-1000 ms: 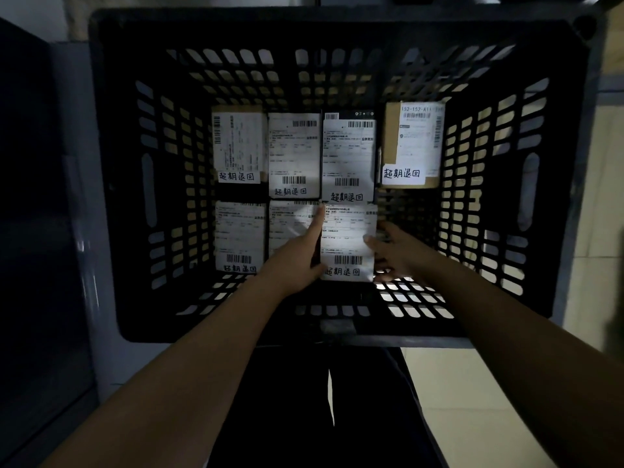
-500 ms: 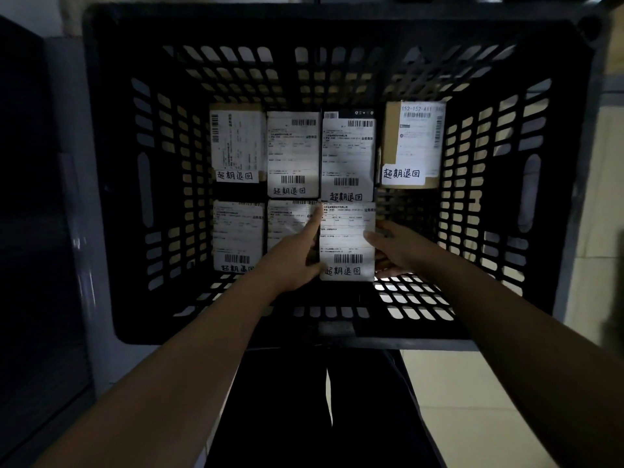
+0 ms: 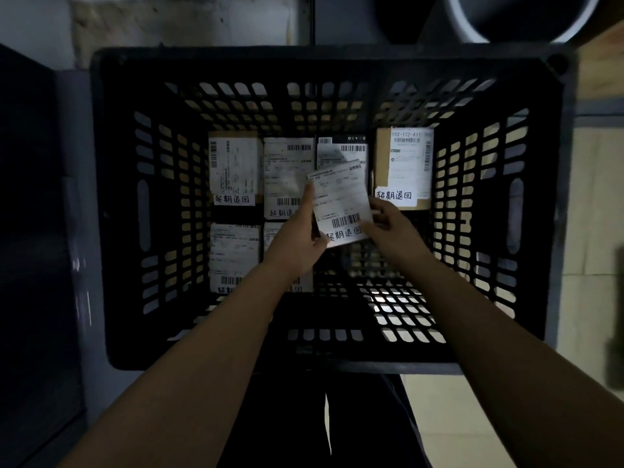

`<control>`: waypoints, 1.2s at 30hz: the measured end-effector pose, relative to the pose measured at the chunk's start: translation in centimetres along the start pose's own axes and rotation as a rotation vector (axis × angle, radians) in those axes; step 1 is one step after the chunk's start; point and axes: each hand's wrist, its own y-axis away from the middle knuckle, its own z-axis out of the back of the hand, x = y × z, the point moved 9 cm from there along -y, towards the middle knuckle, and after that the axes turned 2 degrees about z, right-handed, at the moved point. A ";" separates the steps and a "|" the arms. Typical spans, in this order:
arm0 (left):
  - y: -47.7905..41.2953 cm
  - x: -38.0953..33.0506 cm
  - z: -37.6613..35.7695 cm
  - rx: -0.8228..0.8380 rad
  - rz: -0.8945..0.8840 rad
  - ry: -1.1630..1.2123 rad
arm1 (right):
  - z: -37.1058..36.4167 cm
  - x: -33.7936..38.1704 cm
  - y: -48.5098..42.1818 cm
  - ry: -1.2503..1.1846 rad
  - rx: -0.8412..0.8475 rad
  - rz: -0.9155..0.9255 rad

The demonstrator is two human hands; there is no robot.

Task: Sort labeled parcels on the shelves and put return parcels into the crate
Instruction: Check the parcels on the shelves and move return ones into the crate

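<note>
At the far left a dark panel [image 3: 27, 231] is sitting in shadow, too dim to make out. Beside it the black slotted crate [image 3: 114, 231] is holding labelled parcels flat on its floor. The left forearm is cutting off the handwritten strip of the front-left parcel [image 3: 234, 255], and the left hand [image 3: 297, 244] is hiding most of the neighbouring parcel [image 3: 271, 233]. That hand is gripping the left edge of a white-labelled parcel [image 3: 341, 201], which is tilted over the crate's middle and covering the lower part of a back-row parcel [image 3: 341, 148]. The right hand [image 3: 391, 231] is pinching its lower right corner. Further right a brown box [image 3: 403, 167] is lying in the back row. At the top right the frame edge is cropping a grey round vessel [image 3: 520, 18].
</note>
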 end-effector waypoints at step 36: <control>23.6 -19.8 15.9 -0.601 -0.651 -0.747 | -0.5 25.6 22.3 1.033 -0.109 0.777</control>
